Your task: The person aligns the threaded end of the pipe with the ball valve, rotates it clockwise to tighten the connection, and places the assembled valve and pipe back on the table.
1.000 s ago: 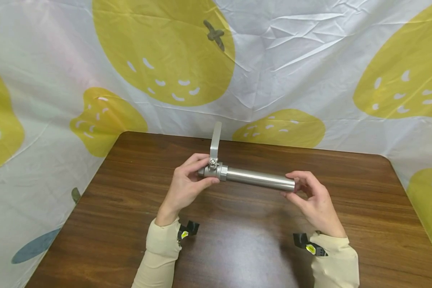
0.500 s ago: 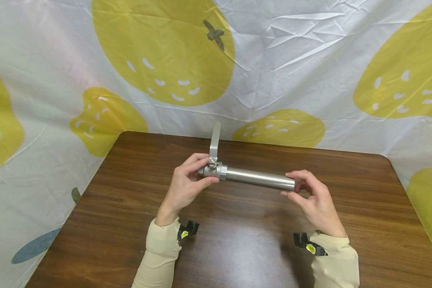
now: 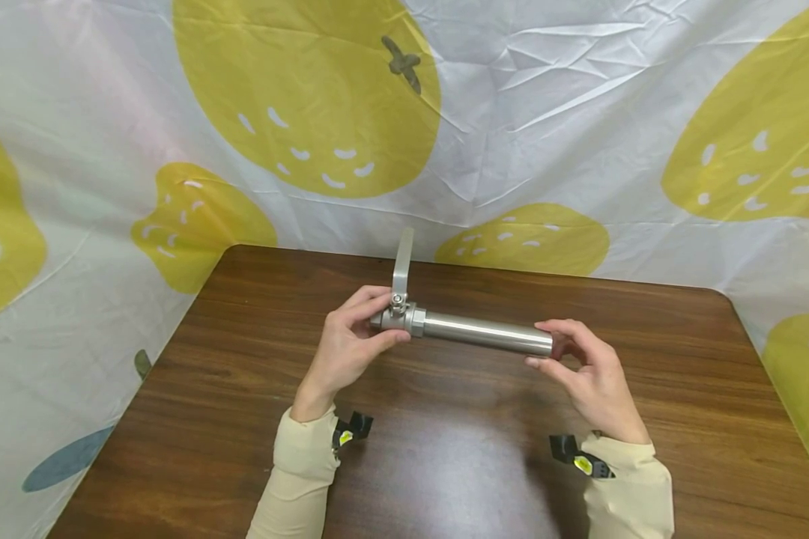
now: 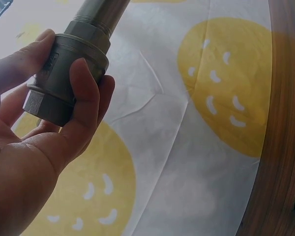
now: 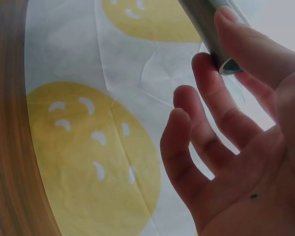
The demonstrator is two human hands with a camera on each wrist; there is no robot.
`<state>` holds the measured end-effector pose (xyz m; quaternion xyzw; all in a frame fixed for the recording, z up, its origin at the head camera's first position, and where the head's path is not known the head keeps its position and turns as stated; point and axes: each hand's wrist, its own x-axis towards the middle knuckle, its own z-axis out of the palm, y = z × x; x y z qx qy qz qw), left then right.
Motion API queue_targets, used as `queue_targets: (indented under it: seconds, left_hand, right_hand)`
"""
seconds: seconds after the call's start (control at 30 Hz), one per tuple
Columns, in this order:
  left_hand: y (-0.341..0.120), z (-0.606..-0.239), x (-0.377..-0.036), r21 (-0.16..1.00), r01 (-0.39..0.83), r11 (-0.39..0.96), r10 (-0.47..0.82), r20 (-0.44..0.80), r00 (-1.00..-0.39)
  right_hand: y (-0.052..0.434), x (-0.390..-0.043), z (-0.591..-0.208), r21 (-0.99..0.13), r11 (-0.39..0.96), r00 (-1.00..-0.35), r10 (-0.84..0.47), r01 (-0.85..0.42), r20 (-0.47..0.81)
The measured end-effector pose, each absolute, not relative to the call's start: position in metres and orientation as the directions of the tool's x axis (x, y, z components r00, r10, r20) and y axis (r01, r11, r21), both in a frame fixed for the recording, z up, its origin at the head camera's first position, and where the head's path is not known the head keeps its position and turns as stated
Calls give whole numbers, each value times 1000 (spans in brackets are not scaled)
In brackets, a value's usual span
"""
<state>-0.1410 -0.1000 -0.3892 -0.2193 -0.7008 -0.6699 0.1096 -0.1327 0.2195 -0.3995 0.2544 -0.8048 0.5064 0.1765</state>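
Two hands are sharing one assembly, held in the air above the wooden table (image 3: 445, 449). Left hand (image 3: 350, 348) is wrapping thumb and fingers round the valve body (image 3: 396, 320); the left wrist view is showing the thumb (image 4: 83, 105) pressing across the hexagonal end, other fingers curling in behind. Lever handle (image 3: 402, 262) is standing up from the valve top, pointing away from the person.

Right hand (image 3: 589, 374) is meeting the far end of the steel pipe (image 3: 485, 333). Thumb and forefinger are pinching the pipe's end lightly; in the right wrist view the forefinger (image 5: 221, 105) is touching the rim, the remaining fingers spreading loose beneath and gripping nothing.

Pipe is running level from the valve's collar rightward, apparently threaded in, though the joint's seating is not showing clearly.

Judgement: the step in hand is looking like turning the pipe in or out of the valve, the left hand serving as anchor. Direction cannot be told. A next move would be calling for a firmer right-hand grip round the pipe, and the left holding the body steady against the twist.

Behind, a white cloth (image 3: 580, 112) with yellow blobs is hanging.
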Motion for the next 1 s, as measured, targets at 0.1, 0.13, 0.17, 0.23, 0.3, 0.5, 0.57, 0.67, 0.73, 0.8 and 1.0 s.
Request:
queue_targets:
  seconds: [0.1,0.13,0.17,0.23,0.3,0.5,0.57,0.67,0.73,0.8,1.0]
  left_hand:
    - [-100,-389,-141,890,456,5,160,449,-879]
    - [-99,-389,-141,890,456,4,160,450,-879]
    - [-99,-388,-141,890,456,3,160,450,-879]
    - [-99,-388,-141,889,457,4,159,451,-878]
    - [-99,-388,-140,889,458,5,160,452,-878]
    - [-99,-388,-140,893,451,7,161,444,-881]
    - [-99,-388,-140,894,448,7,160,441,-883]
    - [-98,-388,-140,894,447,5,160,441,-883]
    - [-98,-388,-140,893,449,4,160,443,-882]
    - [-98,-388,-140,892,451,4,157,445,-882]
    - [-99,-388,-140,894,447,4,151,442,-884]
  right_hand:
    - [220,-133,-399,-725,362,-809,-231,-587,540]
    - [220,-133,-399,-723,365,-810,-231,-586,539]
    - [220,-133,-399,-723,368,-811,-231,-584,538]
    - [221,-133,-399,-723,375,-814,-229,-580,534]
    - [221,-133,-399,-721,384,-816,-229,-577,532]
    - [221,-132,-399,-720,395,-820,-227,-571,526]
    - [221,-132,-398,-721,397,-822,-225,-568,524]
    - [222,-131,-398,-723,405,-827,-220,-559,517]
    - [222,-131,-397,-726,411,-832,-215,-551,511]
    - [221,-131,-397,-729,416,-838,-210,-543,504]
    - [220,-132,-398,-736,425,-847,-194,-527,494]
